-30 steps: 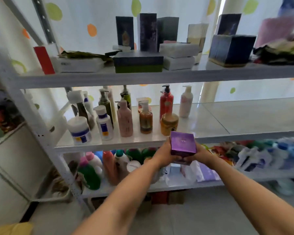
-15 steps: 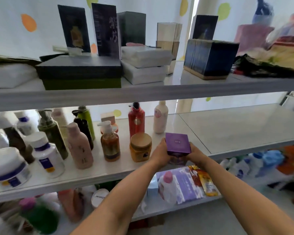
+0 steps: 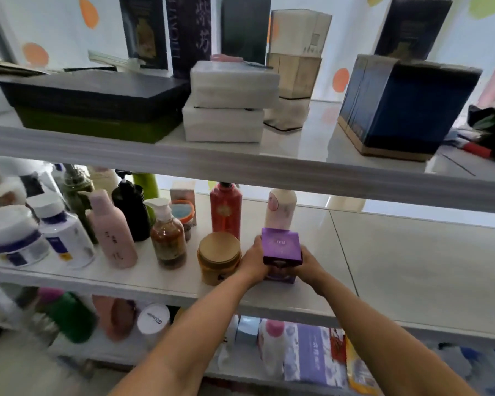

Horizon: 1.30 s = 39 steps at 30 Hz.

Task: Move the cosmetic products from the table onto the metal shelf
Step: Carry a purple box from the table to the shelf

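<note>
I seem to be looking into a home storeroom or small stockroom, with a white metal shelf (image 3: 240,164) crowded with toiletries. Left of my fingers (image 3: 257,247) stand pump bottles (image 3: 167,238) and jars (image 3: 219,252). Above them sit gift boxes (image 3: 97,92), backed by a dotted curtain (image 3: 55,24).

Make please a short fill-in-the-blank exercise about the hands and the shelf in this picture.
1. The box held by the left hand and the right hand is ___ in colour.
2. Of three levels, the shelf under the box is the ___ one.
3. The round jar stands on the box's ___ side.
4. The bottle directly behind the jar is ___.

Missing words: purple; middle; left; red.
</note>
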### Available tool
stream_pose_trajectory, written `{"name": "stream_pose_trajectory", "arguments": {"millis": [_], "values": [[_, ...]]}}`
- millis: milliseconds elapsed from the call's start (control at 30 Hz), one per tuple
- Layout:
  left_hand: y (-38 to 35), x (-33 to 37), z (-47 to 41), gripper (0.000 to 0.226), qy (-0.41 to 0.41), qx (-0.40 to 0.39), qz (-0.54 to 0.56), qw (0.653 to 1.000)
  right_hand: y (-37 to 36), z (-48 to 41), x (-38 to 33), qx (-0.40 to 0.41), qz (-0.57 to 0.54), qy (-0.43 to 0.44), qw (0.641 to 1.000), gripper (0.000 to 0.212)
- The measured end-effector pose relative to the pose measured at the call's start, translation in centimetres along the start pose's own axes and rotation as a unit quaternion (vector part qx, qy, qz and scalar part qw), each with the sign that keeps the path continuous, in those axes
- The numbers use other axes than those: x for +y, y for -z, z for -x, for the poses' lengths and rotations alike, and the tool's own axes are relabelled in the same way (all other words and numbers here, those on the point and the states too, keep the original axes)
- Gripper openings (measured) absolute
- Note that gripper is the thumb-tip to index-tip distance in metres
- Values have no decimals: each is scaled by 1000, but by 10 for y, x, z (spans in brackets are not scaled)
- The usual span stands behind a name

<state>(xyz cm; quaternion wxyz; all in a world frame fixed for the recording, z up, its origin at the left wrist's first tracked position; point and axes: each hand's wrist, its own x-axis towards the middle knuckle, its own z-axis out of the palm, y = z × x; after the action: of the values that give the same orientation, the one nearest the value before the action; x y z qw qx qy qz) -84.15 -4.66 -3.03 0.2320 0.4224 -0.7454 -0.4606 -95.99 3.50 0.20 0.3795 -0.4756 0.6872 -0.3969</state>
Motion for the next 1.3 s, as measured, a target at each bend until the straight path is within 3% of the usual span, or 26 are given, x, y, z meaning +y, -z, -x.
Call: {"name": "stream_pose_trajectory", "arguments": {"millis": [167,233,300,333,467,700,833,1000,1300], "values": [[-5,16,-3,39,29,35,-48,998,15,-11,5,-31,23,61,997,46],[-6,18,-2,62,37,42,-137,989,19,-16,8,-41,38,82,995,52],[-7,20,2,94,47,29,-272,961,24,-21,13,-35,78,112,990,66],[-7,21,4,98,49,27,-319,946,27,-25,19,-28,107,128,986,77],[-12,28,13,104,21,19,-435,900,36,-28,36,-30,193,158,968,97],[-6,37,28,109,-17,5,-532,847,27,-20,21,-32,349,179,919,128],[19,33,56,108,-6,28,-560,828,-2,-1,-3,-37,381,186,905,126],[77,13,116,110,36,42,-543,838,-61,31,-39,-63,391,224,890,122],[210,-78,288,100,192,98,-504,836,-256,94,-108,-178,404,300,846,119]]}}
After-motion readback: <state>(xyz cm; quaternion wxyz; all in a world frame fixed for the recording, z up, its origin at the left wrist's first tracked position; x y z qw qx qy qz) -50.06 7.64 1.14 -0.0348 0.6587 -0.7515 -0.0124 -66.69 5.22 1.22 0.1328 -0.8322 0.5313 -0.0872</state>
